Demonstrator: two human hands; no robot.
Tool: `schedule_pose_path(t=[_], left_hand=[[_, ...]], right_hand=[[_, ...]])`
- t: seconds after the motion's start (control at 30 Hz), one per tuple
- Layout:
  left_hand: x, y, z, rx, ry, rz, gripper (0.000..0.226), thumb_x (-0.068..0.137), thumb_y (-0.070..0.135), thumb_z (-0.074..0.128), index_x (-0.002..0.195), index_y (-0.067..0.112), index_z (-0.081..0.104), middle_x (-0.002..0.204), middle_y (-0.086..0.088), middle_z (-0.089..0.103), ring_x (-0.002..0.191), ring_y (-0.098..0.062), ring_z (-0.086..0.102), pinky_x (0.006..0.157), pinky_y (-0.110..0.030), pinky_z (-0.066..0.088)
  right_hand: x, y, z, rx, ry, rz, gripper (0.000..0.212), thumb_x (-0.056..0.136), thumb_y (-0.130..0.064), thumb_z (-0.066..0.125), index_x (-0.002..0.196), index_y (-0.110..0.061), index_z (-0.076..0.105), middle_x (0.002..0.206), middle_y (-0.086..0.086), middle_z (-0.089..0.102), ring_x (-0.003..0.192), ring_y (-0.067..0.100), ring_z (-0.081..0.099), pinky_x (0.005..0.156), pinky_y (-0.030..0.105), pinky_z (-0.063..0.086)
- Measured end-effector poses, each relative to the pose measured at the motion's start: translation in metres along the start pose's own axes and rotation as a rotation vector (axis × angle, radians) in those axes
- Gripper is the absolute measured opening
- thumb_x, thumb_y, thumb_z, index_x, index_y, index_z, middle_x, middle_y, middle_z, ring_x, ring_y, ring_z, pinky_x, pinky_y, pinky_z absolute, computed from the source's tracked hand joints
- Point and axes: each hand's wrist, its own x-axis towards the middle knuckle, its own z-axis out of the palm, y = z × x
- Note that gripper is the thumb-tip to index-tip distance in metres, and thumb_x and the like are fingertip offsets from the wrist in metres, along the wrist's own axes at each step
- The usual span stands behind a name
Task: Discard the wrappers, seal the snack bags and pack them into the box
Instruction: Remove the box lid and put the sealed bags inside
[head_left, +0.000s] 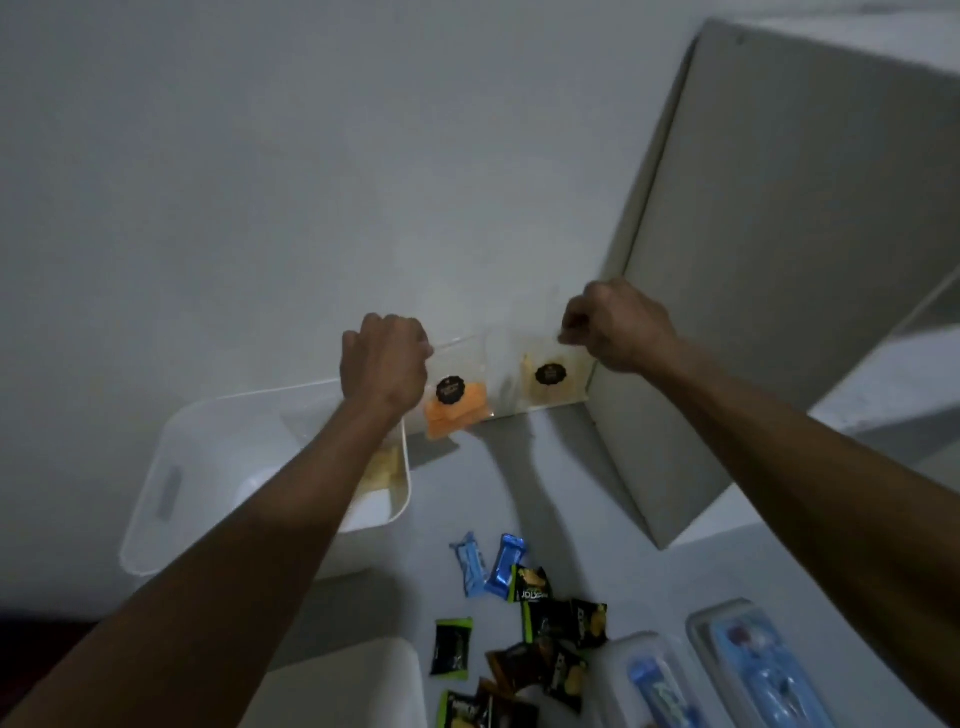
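My left hand (382, 364) pinches the top edge of a clear snack bag with orange chips (457, 413) and a black round label, held up above the table. My right hand (613, 327) pinches the top corner of a second clear snack bag with pale yellow chips (545, 379), also lifted. The two bags hang side by side near the wall. A white plastic box (171, 483) stands at the left under my left forearm, with a pale chip bag (384, 467) partly visible inside it.
Small wrapped snacks lie on the near table: two blue wrappers (488, 566) and several black, green and brown packets (545, 639). Two clear cases with blue contents (727, 670) sit at the bottom right. A tall grey panel (753, 260) stands to the right. A white lid (353, 686) lies at the bottom.
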Motion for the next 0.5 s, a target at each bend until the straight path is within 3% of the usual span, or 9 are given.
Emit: schedule_pose_path(t=[0.17, 0.33, 0.5], left_hand=[[-0.018, -0.048, -0.07, -0.06, 0.069, -0.036, 0.013, 0.094, 0.019, 0.061, 0.098, 0.018, 0.073, 0.102, -0.006, 0.07, 0.109, -0.03, 0.052, 0.082, -0.039, 0.034], [-0.035, -0.097, -0.118, -0.143, 0.107, -0.096, 0.01, 0.091, 0.019, 0.066, 0.095, 0.017, 0.075, 0.101, -0.006, 0.073, 0.106, -0.029, 0.057, 0.089, -0.041, 0.038], [-0.051, -0.131, -0.133, -0.208, 0.061, -0.103, 0.012, 0.091, 0.026, 0.067, 0.093, 0.017, 0.076, 0.099, -0.006, 0.074, 0.101, -0.028, 0.061, 0.093, -0.044, 0.045]], right_hand=[[-0.031, -0.078, -0.065, 0.022, 0.08, -0.088, 0.014, 0.087, -0.037, 0.071, 0.09, -0.023, 0.071, 0.087, -0.004, 0.061, 0.077, 0.015, 0.059, 0.052, 0.024, 0.036], [-0.052, -0.158, -0.083, 0.061, 0.126, -0.19, 0.007, 0.093, -0.02, 0.064, 0.096, -0.022, 0.071, 0.092, -0.006, 0.059, 0.086, 0.014, 0.058, 0.066, 0.033, 0.052], [-0.064, -0.222, -0.06, 0.075, 0.136, -0.264, 0.009, 0.094, -0.024, 0.062, 0.098, -0.021, 0.07, 0.101, 0.0, 0.061, 0.096, 0.013, 0.052, 0.077, 0.041, 0.055]])
